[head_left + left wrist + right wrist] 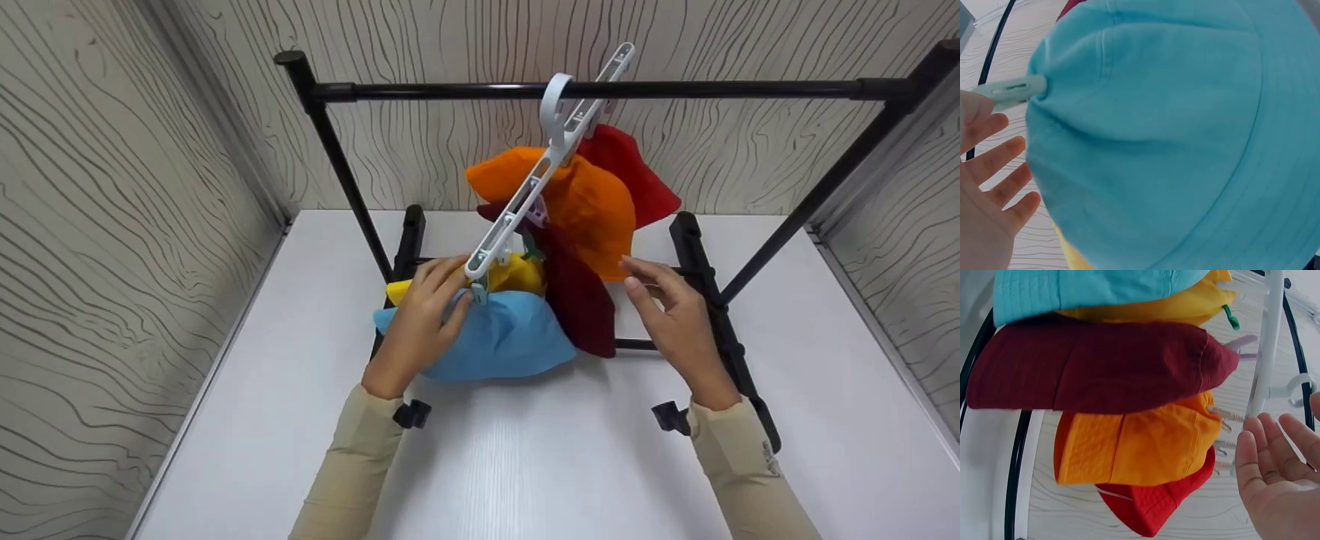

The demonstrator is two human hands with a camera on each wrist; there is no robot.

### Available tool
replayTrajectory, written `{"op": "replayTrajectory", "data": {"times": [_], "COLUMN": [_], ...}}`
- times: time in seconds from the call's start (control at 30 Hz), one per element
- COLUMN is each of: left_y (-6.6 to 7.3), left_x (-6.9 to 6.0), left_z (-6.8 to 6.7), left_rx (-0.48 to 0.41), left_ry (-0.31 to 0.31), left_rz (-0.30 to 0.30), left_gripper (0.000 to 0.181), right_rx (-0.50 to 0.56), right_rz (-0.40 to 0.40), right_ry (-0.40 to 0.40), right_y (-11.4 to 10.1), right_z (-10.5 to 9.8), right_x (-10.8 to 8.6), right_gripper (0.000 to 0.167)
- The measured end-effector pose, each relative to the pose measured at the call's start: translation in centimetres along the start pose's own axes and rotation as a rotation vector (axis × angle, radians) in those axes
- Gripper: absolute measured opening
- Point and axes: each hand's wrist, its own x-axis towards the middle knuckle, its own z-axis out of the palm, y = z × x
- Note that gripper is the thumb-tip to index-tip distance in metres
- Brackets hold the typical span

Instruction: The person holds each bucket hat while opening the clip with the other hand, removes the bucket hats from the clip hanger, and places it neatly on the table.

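Note:
A light blue bucket hat (499, 337) hangs by a pale green clip (1016, 90) from the near end of a white clip hanger (517, 214). My left hand (424, 322) is beside that clip, its fingers spread; in the left wrist view its top edge overlaps the clip's end, and whether they touch I cannot tell. Behind hang a yellow hat (525, 274) with a green tip, a dark red hat (1112, 365), an orange hat (1140, 441) and a red hat (1157, 500). My right hand (675, 322) holds nothing, fingers loosely extended near the orange hat.
The hanger's hook (553, 101) sits over the top bar (712, 90) of a black rack. The rack's feet (709, 277) stand on a white table (795, 360). Wood-patterned panels (420, 45) enclose the back and sides.

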Motion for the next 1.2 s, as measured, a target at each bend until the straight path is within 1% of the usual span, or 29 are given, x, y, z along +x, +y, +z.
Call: {"op": "replayTrajectory", "data": {"times": [0.17,0.3,0.5,0.7,0.83,1.0,1.13,1.2], "left_y": [0.2,0.5,1.0,1.4,1.4,1.4,1.6,1.7], "left_x": [-0.2,-0.2,-0.2,-0.2,-0.3,-0.4,-0.4,-0.3], "left_z": [0.3,0.6,0.9,1.2,1.5,1.9,2.1,2.2], "left_rx": [0.001,-0.007,0.009,-0.004,-0.018,-0.033,-0.036,-0.041], "left_ry": [0.0,-0.016,-0.026,-0.059,-0.083,-0.128,-0.163,-0.176], "left_rz": [0.009,0.007,0.022,0.034,0.047,0.011,-0.011,-0.01], "left_gripper": [0.038,0.039,0.041,0.044,0.042,0.04,0.044,0.048], "right_rx": [0.007,0.033,0.045,0.036,0.052,0.068,0.072,0.065], "right_rz": [-0.01,-0.007,-0.036,-0.031,-0.041,-0.083,-0.096,-0.095], "right_ry": [-0.025,-0.04,-0.067,-0.111,-0.157,-0.194,-0.217,-0.231], "right_y": [-0.4,-0.7,-1.2,-1.4,-1.5,-1.6,-1.9,-2.1], "right_z": [1.0,1.6,2.3,2.9,3.2,3.6,3.9,4.1], "right_x": [-0.2,-0.1,0.0,0.0,0.0,0.0,0.1,0.1], "right_gripper": [0.034,0.034,0.033,0.035,0.035,0.034,0.035,0.036]}}
